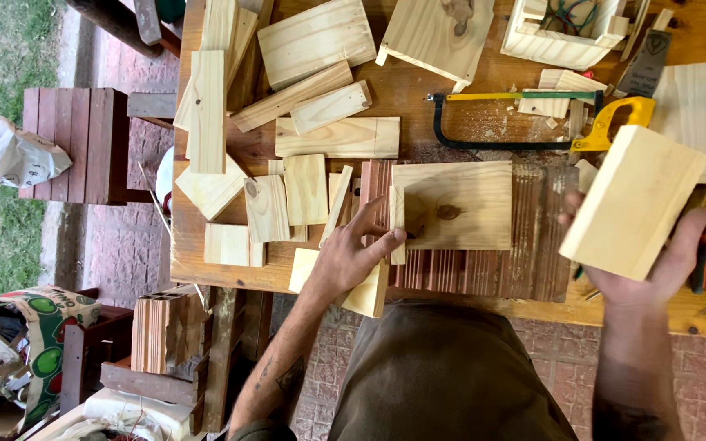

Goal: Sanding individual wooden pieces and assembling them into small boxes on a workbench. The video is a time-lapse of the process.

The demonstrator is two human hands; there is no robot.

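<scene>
Around the left hand (pixel 349 257), loose wood offcuts (pixel 267 208), hacksaw (pixel 533 118) beyond.

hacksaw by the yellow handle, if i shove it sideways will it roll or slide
The hacksaw lies flat on the workbench, so it would likely slide rather than roll. Its open frame looks light and stiff. Sawdust beneath may let it skid easily, and it could nudge the wood offcuts touching it.

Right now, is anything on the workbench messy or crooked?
Yes. Cut pine offcuts lie scattered at all angles on the workbench, and sawdust is spilled beside the hacksaw. The left hand steadies a thin strip against a square board; the right hand holds a wooden block.
</scene>
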